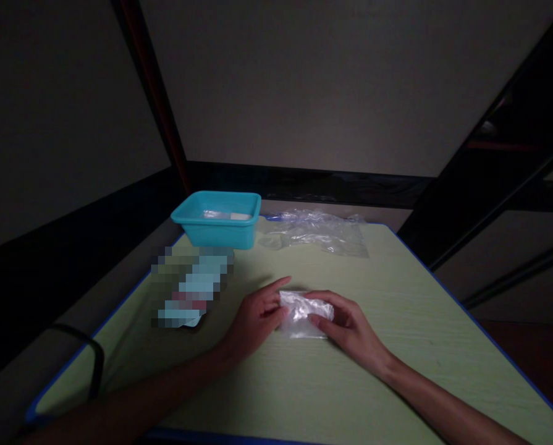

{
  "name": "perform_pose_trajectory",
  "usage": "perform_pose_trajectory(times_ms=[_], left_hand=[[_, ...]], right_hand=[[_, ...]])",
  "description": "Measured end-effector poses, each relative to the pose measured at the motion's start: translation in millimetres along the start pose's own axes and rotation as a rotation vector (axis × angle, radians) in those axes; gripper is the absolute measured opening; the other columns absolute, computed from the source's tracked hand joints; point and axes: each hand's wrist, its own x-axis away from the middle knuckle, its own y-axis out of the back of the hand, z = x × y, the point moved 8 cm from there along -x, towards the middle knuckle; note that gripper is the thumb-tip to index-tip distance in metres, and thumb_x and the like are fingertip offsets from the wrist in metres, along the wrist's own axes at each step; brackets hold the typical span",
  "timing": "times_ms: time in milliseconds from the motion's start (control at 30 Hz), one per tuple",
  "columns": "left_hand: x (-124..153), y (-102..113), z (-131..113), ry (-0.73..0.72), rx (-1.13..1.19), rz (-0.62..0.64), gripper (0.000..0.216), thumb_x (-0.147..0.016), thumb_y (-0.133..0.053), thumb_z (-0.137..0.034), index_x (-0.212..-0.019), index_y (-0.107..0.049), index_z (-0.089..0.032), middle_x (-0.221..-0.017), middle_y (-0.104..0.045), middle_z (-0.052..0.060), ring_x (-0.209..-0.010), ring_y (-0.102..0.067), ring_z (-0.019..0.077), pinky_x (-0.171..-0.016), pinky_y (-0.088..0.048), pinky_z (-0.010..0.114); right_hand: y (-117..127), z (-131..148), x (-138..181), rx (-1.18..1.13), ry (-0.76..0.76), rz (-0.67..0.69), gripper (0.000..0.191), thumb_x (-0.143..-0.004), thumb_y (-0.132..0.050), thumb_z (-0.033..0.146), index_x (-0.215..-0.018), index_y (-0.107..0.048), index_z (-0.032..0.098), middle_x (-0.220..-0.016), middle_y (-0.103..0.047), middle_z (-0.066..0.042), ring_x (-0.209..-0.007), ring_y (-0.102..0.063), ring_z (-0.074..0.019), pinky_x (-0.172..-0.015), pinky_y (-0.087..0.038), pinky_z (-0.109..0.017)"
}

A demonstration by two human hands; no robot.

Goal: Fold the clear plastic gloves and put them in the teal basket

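A small clear plastic bag (299,318), shiny and wrinkled, is held between my two hands over the middle of the table. My left hand (260,315) pinches its left edge with the thumb, while the index finger points out past the top corner. On the other side, my right hand (348,324) grips the bag with the thumb in front and fingers behind. What the bag contains, if anything, I cannot make out.
A turquoise plastic basket (220,233) with pale, shiny contents stands at the back left. Crumpled clear plastic (325,232) lies by the far edge. A blurred-out phone-like object (197,287) lies on the left, and a black cable (97,358) crosses the blue-edged table (424,346).
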Motion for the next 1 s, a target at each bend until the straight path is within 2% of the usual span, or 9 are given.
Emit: perform_pose_trajectory(times_ms=[133, 233, 300, 433, 567, 667, 800, 1000], left_hand=[[1.0, -0.4, -0.4, -0.014, -0.13, 0.027, 0.042, -0.068, -0.061, -0.02, -0.109, -0.066, -0.012, -0.075, -0.072, 0.006, -0.063, -0.062, 0.0157, -0.056, -0.044, 0.022], [1.5, -1.4, -7.1, -0.082, -0.215, 0.032, 0.026, -0.065, -0.063, -0.021, -0.087, -0.074, -0.014, -0.082, -0.072, 0.007, -0.066, -0.062, 0.0162, -0.057, -0.044, 0.022], [1.6, -2.5, -8.1, -0.085, -0.209, 0.038, 0.023, -0.062, -0.064, -0.021, -0.082, -0.075, -0.015, -0.086, -0.071, 0.007, -0.069, -0.062, 0.0169, -0.058, -0.045, 0.022], [1.7, -5.2, 1.9, 0.034, -0.149, 0.076, 0.035, -0.06, -0.064, -0.02, -0.093, -0.073, -0.012, -0.081, -0.072, 0.008, -0.068, -0.063, 0.0176, -0.059, -0.045, 0.024], [2.2, -5.9, 6.3, 0.074, -0.114, 0.103, 0.045, -0.06, -0.065, -0.019, -0.104, -0.069, -0.012, -0.086, -0.072, 0.009, -0.069, -0.064, 0.0174, -0.06, -0.045, 0.024], [2.5, -7.2, 9.8, 0.111, -0.094, 0.13, 0.05, -0.061, -0.065, -0.019, -0.111, -0.065, -0.013, -0.082, -0.073, 0.008, -0.067, -0.064, 0.0168, -0.06, -0.044, 0.024], [3.0, -8.1, 9.4, 0.118, -0.067, 0.139, 0.054, -0.062, -0.065, -0.018, -0.116, -0.062, -0.013, -0.079, -0.073, 0.006, -0.063, -0.062, 0.0154, -0.058, -0.043, 0.023], [5.4, -7.3, 4.8, 0.123, -0.045, 0.096, 0.054, -0.063, -0.065, -0.012, -0.117, -0.061, -0.013, -0.074, -0.072, 0.004, -0.061, -0.061, 0.0153, -0.055, -0.042, 0.022]], right_hand=[[0.7, -5.0, -1.5, -0.017, -0.038, 0.013, 0.017, -0.07, -0.065, 0.023, -0.086, -0.07, 0.022, -0.086, -0.068, -0.003, -0.066, -0.055, -0.0119, -0.057, -0.04, -0.023], [1.5, -6.9, -1.6, -0.022, -0.061, 0.007, 0.018, -0.069, -0.066, 0.023, -0.086, -0.072, 0.022, -0.083, -0.069, -0.002, -0.063, -0.054, -0.0111, -0.055, -0.04, -0.023], [1.0, -9.2, -1.3, -0.025, -0.079, 0.01, 0.02, -0.068, -0.067, 0.024, -0.087, -0.072, 0.022, -0.081, -0.069, -0.002, -0.06, -0.053, -0.0105, -0.053, -0.04, -0.022], [-0.7, -12.9, -0.2, -0.063, -0.102, 0.025, 0.025, -0.068, -0.069, 0.025, -0.093, -0.072, 0.022, -0.08, -0.069, -0.002, -0.062, -0.056, -0.011, -0.055, -0.042, -0.022], [-2.1, -10.8, 0.7, -0.114, -0.079, 0.043, 0.031, -0.069, -0.069, 0.023, -0.099, -0.07, 0.027, -0.097, -0.07, -0.003, -0.072, -0.059, -0.0122, -0.063, -0.046, -0.024], [-1.5, -12.3, 1.2, -0.1, -0.089, 0.045, 0.036, -0.07, -0.068, 0.023, -0.105, -0.068, 0.028, -0.101, -0.069, -0.003, -0.07, -0.059, -0.0123, -0.062, -0.046, -0.025], [-0.1, -16.2, 1.5, -0.088, -0.116, 0.035, 0.041, -0.07, -0.069, 0.023, -0.11, -0.065, 0.027, -0.094, -0.07, -0.002, -0.064, -0.056, -0.0109, -0.056, -0.045, -0.024], [-0.6, -15.8, 1.8, -0.111, -0.142, 0.033, 0.044, -0.07, -0.069, 0.024, -0.114, -0.063, 0.026, -0.101, -0.069, -0.002, -0.067, -0.059, -0.0115, -0.058, -0.047, -0.025]])
